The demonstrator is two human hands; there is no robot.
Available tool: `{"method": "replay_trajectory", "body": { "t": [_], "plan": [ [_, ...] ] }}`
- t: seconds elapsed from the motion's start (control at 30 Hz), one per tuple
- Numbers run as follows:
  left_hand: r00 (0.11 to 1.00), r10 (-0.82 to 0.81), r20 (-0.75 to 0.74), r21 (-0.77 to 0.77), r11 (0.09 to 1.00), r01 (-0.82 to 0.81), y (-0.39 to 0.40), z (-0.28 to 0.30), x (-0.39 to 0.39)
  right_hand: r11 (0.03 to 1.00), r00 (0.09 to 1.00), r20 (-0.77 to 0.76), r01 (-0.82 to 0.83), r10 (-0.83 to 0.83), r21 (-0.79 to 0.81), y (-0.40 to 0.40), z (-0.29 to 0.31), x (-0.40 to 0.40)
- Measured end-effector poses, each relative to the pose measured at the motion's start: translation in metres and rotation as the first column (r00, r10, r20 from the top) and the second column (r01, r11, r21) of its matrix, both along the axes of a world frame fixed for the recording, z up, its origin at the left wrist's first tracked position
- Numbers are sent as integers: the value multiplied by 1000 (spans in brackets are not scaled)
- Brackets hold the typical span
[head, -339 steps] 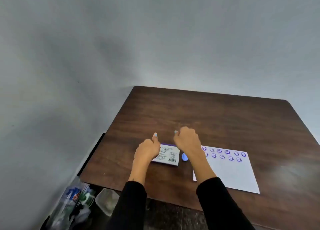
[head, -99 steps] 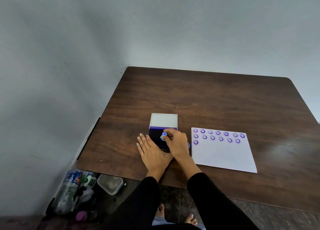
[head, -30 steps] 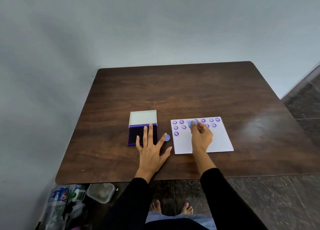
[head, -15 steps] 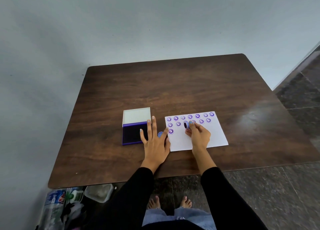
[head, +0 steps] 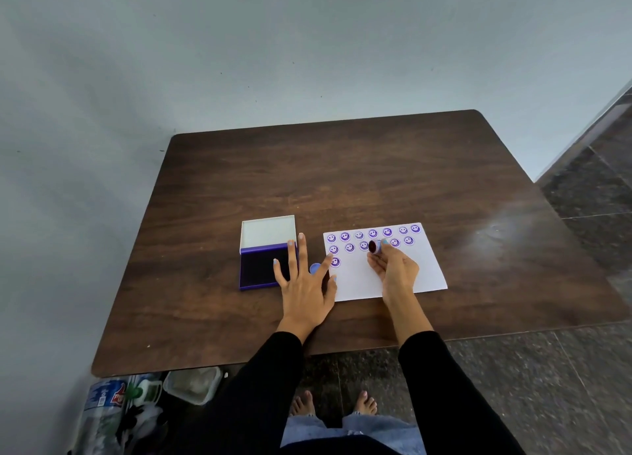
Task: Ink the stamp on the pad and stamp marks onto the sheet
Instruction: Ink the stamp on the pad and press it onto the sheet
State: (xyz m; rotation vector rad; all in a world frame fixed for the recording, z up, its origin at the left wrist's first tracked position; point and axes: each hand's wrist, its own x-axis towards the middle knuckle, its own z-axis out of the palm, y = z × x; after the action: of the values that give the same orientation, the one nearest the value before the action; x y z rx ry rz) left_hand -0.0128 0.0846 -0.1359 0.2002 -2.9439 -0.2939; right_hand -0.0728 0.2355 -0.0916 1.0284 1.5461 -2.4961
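At the bottom of the frame you see your bare feet (head: 333, 403) on the dark stone floor (head: 530, 386), and at lower left, under the tabletop's near corner, a plastic bottle (head: 102, 398) and a clear plastic tub (head: 193, 384). Your two black sleeves rise from there to the brown wooden tabletop (head: 342, 181). Your left hand (head: 304, 283) lies flat with fingers spread, its grip released: the outer fingers rest on the right part of the open ink pad (head: 260, 266), the thumb and forefinger reach to the left edge of the white sheet (head: 403, 273). Between those fingers, just beside the pad's right edge, a small blue cap (head: 314, 268) sits on the wood. Your right hand (head: 393, 266) is over the middle of the sheet, its grip clenched around the small round stamp (head: 375, 246), pinched at the fingertips; the stamp is tipped so its dark inked face looks toward the left of the frame, lifted off the paper near the second row of marks. The sheet carries purple smiley marks (head: 345, 237): one row along the far edge, a second row below it, and a single mark starting a third row at the left. The pad's white lid (head: 268, 230) stands open at its far side. Beyond the tabletop's far edge is a plain pale wall (head: 307, 44), filling the upper frame.
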Motion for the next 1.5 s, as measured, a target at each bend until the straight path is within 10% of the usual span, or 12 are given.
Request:
{"method": "replay_trajectory", "body": {
  "t": [0.13,0.3,0.97,1.5],
  "plan": [
    [1000,-2,2,11,1000,2,0,0,0,864,990,-114,-18,88,503,-20,-3,10],
    [1000,1,4,13,1000,-1,0,0,0,705,939,-142,-129,312,698,-33,-8,21],
    [999,-5,50,30,1000,4,0,4,2,406,863,-43,-192,503,894,-34,-9,27],
    [999,-15,50,26,1000,14,0,5,2,358,861,39,-252,508,899,-32,-8,17]
  ]
}}
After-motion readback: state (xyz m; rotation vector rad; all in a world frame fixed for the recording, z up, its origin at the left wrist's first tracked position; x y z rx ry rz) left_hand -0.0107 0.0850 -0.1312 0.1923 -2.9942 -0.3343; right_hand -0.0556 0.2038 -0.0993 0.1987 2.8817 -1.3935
